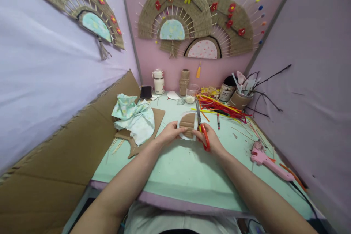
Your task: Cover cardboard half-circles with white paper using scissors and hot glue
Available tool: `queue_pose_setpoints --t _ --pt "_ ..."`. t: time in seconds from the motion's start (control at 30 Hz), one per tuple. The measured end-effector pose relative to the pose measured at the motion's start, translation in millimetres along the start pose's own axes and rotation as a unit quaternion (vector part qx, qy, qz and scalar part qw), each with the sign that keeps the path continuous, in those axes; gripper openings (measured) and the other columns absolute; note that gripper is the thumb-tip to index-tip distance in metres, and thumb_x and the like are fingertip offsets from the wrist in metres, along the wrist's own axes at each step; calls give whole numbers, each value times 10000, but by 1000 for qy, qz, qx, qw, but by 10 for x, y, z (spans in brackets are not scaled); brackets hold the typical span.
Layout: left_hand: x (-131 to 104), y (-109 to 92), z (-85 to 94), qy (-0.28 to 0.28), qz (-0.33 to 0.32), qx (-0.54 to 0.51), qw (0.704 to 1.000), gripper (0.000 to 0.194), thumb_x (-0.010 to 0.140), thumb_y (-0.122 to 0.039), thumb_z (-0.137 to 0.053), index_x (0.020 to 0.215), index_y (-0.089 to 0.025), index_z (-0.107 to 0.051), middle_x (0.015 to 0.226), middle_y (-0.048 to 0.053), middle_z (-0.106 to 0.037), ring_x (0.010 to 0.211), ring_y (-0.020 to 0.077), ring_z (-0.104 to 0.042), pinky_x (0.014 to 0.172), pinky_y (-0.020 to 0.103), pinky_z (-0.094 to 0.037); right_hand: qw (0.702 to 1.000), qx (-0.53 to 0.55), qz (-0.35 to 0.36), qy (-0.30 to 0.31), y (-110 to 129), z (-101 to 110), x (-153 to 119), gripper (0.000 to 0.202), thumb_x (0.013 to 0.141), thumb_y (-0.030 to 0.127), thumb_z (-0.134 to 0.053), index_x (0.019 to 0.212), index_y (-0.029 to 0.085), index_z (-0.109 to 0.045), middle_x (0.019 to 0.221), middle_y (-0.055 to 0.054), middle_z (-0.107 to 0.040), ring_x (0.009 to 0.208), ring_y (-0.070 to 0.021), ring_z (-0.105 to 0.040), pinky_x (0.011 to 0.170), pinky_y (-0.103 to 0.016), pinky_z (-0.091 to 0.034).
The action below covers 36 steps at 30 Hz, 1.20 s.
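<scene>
A half-round brown cardboard piece [188, 123] with a white cloth border is held over the middle of the green table. My left hand [170, 132] pinches its left edge, thumb on the cardboard. At its lower right edge, the thumb and fingers of my right hand [208, 139] grip it too. Orange-handled scissors [204, 136] are also in my right hand, their blades pointing away from me, right of the piece. To the left, crumpled floral cloth [137, 117] lies on a cut cardboard sheet [158, 120].
Pink glue gun [270, 164] with a cord lies at the right. Red and yellow pipe cleaners [222, 108], a marker [218, 121], a clear cup [192, 93], twine [184, 82] and a white bottle [158, 81] stand or lie farther back. A large cardboard panel [68, 142] borders the left.
</scene>
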<state>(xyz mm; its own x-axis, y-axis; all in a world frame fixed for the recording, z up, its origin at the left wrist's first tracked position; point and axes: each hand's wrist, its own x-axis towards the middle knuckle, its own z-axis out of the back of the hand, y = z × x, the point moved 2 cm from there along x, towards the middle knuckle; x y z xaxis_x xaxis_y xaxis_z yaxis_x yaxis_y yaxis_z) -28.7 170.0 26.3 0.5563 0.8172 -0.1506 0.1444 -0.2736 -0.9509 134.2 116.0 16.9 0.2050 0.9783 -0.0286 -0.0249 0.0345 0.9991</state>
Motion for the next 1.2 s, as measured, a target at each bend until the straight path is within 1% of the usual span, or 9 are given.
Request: queue_pose_setpoints --t 0.1,0.17,0.23,0.3,0.4,0.63,0.83,0.97,1.2 --pt "36 -61 113 -68 -34 -22 997 479 549 -365 -870 938 -143 -697 840 53 -739 718 169 -676 681 287 -543 999 -29 10 28 58 62 14 464 608 528 -766 790 225 -465 606 73 -503 519 -109 -434 492 -243 -326" --pt "52 -152 240 -120 -75 -46 989 480 556 -359 -861 956 -157 -689 827 31 -733 695 155 -663 660 279 -543 994 -92 32 51 110 128 24 435 614 520 -762 765 214 -492 651 54 -530 581 -121 -459 538 -250 -354" --pt "53 -256 379 -161 -117 -68 978 453 573 -345 -846 954 -163 -681 825 23 -728 701 151 -658 670 278 -544 981 -171 49 74 149 202 36 407 611 512 -760 747 201 -535 677 36 -552 639 -142 -489 593 -268 -386" --pt "39 -339 499 -200 -136 -83 967 417 576 -317 -835 930 -165 -675 801 15 -720 697 151 -655 667 276 -538 965 -239 53 88 161 274 51 395 617 523 -748 749 190 -582 687 20 -575 659 -156 -501 621 -283 -397" --pt "17 -392 598 -227 -142 -97 959 372 592 -289 -816 910 -164 -667 759 5 -706 665 143 -642 644 267 -523 947 -295 46 121 130 339 68 413 627 560 -732 752 182 -625 652 14 -582 622 -153 -492 573 -271 -374" --pt "28 -338 591 -179 -125 -88 972 331 600 -294 -828 852 -135 -685 759 34 -714 675 135 -646 675 254 -521 936 -286 17 204 69 336 56 397 628 545 -736 688 164 -645 591 7 -592 568 -139 -495 528 -250 -373" --pt "17 -336 576 -158 -112 -73 978 361 580 -314 -844 847 -131 -683 766 41 -720 674 149 -650 658 271 -516 937 -279 -16 210 155 306 -5 415 584 550 -752 661 161 -629 570 15 -574 551 -128 -479 505 -241 -347" --pt "26 -320 586 -160 -111 -76 978 359 574 -315 -850 838 -134 -688 756 39 -722 673 149 -653 678 274 -516 936 -287 -17 202 200 287 -37 431 563 563 -761 632 161 -623 543 20 -555 531 -117 -451 476 -231 -320" --pt "47 -286 593 -144 -93 -57 983 410 584 -346 -854 907 -132 -721 818 65 -739 727 167 -667 698 281 -526 937 -285 -11 202 201 285 -38 424 569 561 -763 647 161 -645 565 7 -586 541 -123 -469 473 -230 -333"
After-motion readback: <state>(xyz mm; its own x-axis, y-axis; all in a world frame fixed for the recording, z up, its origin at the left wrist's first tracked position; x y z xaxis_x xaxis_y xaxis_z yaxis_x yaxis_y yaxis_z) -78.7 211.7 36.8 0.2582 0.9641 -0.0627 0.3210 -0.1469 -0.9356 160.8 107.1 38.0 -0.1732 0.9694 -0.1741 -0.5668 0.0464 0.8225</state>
